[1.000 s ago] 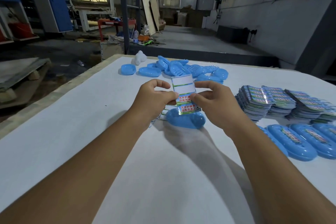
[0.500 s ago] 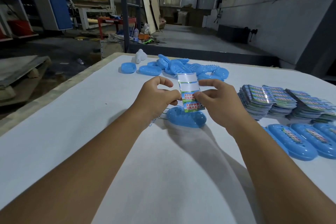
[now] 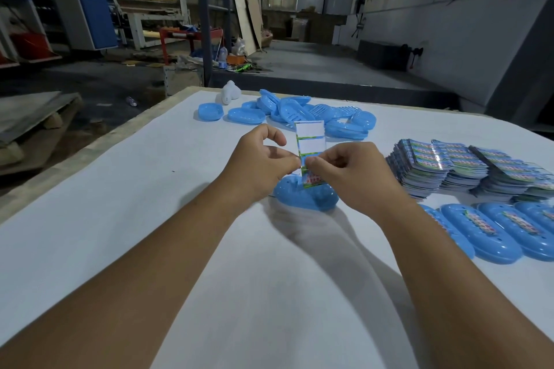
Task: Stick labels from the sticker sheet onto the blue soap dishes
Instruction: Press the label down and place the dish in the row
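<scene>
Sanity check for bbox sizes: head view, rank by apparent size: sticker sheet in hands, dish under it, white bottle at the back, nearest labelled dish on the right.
1. Labelled dish, though nearness inflates it
2. Dish under the sheet, partly hidden
3. Sticker sheet
4. White bottle, farthest away

The near half of the worktop (image 3: 90, 234) lies bare — wide room on the left side and between the forearms. Ahead, a heap of blue soap dishes (image 3: 299, 112) blocks the far edge, with a white object (image 3: 230, 92) beside it. To the right, stacks of sticker sheets (image 3: 467, 171) and a row of labelled dishes (image 3: 491, 231) fill the surface — little passage there.
</scene>
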A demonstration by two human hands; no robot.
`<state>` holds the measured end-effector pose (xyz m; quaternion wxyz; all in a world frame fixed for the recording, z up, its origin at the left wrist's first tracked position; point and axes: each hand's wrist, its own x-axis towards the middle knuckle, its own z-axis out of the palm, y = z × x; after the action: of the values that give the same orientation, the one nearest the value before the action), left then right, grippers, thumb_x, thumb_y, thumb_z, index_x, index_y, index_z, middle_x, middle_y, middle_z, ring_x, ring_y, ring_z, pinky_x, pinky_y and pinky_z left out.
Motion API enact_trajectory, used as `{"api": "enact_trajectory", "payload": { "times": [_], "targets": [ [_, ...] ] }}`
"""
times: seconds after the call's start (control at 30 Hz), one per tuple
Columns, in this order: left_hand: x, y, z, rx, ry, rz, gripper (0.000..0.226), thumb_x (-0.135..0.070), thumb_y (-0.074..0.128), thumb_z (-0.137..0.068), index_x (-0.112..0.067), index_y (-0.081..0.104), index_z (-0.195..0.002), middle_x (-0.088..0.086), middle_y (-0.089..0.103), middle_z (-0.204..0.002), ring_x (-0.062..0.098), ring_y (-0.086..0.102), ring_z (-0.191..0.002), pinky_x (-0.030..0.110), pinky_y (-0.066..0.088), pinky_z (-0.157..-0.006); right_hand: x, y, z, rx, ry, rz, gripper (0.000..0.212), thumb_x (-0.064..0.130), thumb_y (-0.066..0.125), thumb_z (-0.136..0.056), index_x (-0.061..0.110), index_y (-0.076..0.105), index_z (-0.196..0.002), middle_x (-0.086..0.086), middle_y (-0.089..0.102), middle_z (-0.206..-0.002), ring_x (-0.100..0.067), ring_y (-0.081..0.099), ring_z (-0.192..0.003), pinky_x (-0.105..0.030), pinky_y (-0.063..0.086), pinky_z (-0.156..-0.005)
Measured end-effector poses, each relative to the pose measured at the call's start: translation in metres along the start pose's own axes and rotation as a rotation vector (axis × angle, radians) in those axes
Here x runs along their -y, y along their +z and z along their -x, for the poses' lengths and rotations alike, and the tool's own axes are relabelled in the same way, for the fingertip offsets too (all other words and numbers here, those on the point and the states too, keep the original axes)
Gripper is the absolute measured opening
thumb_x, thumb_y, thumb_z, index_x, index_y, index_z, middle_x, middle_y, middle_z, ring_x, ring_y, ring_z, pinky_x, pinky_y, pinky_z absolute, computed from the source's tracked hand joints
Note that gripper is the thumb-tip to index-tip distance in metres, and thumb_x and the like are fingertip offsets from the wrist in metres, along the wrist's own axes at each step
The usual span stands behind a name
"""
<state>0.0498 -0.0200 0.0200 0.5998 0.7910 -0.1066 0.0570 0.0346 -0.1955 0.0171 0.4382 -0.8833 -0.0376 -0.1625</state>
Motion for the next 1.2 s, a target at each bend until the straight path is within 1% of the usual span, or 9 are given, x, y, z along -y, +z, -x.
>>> {"api": "enact_trajectory", "payload": {
  "times": [0.13,0.23,0.33,0.53,0.83,0.9,1.0,1.1,1.2],
  "targets": [
    [0.003,0.001,-0.001,0.004,0.024,-0.035,0.031,-0.019,0.079,-0.083,-0.026,0.049,-0.09,-0.008,0.077,-0.078,0.016,0.072,-0.086,0.033,0.056,-0.084,0.006,-0.001,0.004,0.083,-0.035,-0.04,0.026,0.041,0.072,-0.09,0.026,0.078,-0.07,0.013,0.07,-0.06,-0.001,0.05,-0.047,-0.011,0.034,-0.045],
    [0.005,0.003,-0.001,-0.009,0.033,-0.056,0.027,-0.018,0.076,-0.083,-0.026,0.051,-0.089,-0.004,0.076,-0.078,0.02,0.072,-0.085,0.038,0.056,-0.083,0.004,0.0,0.003,0.079,-0.022,-0.031,0.026,0.033,0.07,-0.092,0.022,0.078,-0.069,0.012,0.06,-0.05,-0.006,0.04,-0.042,-0.014,0.03,-0.043],
    [0.007,0.004,-0.001,-0.028,0.045,-0.089,0.02,-0.017,0.073,-0.084,-0.027,0.056,-0.085,-0.005,0.074,-0.073,0.018,0.069,-0.075,0.034,0.056,-0.073,0.004,0.002,0.001,0.049,0.004,-0.008,0.022,0.029,0.068,-0.092,0.02,0.078,-0.074,0.01,0.062,-0.051,-0.003,0.044,-0.042,-0.014,0.033,-0.045],
    [0.007,0.003,-0.003,-0.109,0.076,-0.123,0.021,-0.01,0.065,-0.087,-0.029,0.071,-0.081,-0.011,0.07,-0.074,0.003,0.066,-0.071,0.012,0.047,-0.058,0.0,-0.001,-0.002,-0.017,0.04,0.023,0.03,0.026,0.059,-0.091,0.001,0.071,-0.08,-0.021,0.068,-0.081,-0.015,0.047,-0.063,-0.031,0.041,-0.061],
    [0.015,-0.009,-0.012,-0.305,0.0,-0.238,0.014,-0.021,0.06,-0.091,-0.02,0.074,-0.092,-0.01,0.07,-0.079,0.005,0.064,-0.078,0.02,0.049,-0.065,-0.008,-0.008,-0.011,-0.197,0.16,0.085,0.032,0.023,0.053,-0.088,-0.005,0.064,-0.078,-0.015,0.051,-0.062,-0.017,0.037,-0.057,-0.031,0.034,-0.055],
    [0.02,-0.013,-0.015,-0.326,-0.007,-0.374,0.017,-0.023,0.055,-0.094,-0.017,0.071,-0.093,-0.006,0.069,-0.083,0.009,0.062,-0.078,0.025,0.05,-0.067,-0.009,-0.008,-0.011,-0.208,0.16,0.103,0.032,0.024,0.054,-0.087,-0.003,0.066,-0.076,-0.017,0.054,-0.063,-0.017,0.037,-0.056,-0.031,0.034,-0.053],
    [0.03,-0.02,-0.018,-0.264,-0.046,-0.754,0.023,-0.021,0.045,-0.098,-0.012,0.066,-0.1,0.005,0.068,-0.097,0.024,0.061,-0.089,0.036,0.051,-0.075,-0.008,-0.005,-0.009,-0.196,0.139,0.109,0.032,0.027,0.057,-0.084,-0.001,0.068,-0.074,-0.019,0.062,-0.069,-0.016,0.038,-0.054,-0.029,0.036,-0.053],
    [0.038,-0.027,-0.02,-0.135,-0.134,-1.035,0.021,-0.02,0.043,-0.098,-0.014,0.061,-0.105,0.008,0.065,-0.107,0.027,0.057,-0.098,0.035,0.045,-0.075,-0.007,-0.005,-0.007,-0.193,0.129,0.125,0.03,0.031,0.058,-0.082,0.006,0.07,-0.072,-0.008,0.064,-0.062,-0.015,0.043,-0.052,-0.028,0.041,-0.054],
    [0.041,-0.027,-0.02,-0.102,-0.106,-1.212,0.021,-0.026,0.044,-0.097,-0.019,0.061,-0.107,0.006,0.059,-0.112,0.027,0.049,-0.109,0.038,0.043,-0.087,-0.006,-0.005,-0.006,-0.199,0.127,0.149,0.029,0.032,0.058,-0.082,0.011,0.068,-0.064,0.002,0.06,-0.052,-0.01,0.043,-0.048,-0.027,0.041,-0.053]
  ]
}}
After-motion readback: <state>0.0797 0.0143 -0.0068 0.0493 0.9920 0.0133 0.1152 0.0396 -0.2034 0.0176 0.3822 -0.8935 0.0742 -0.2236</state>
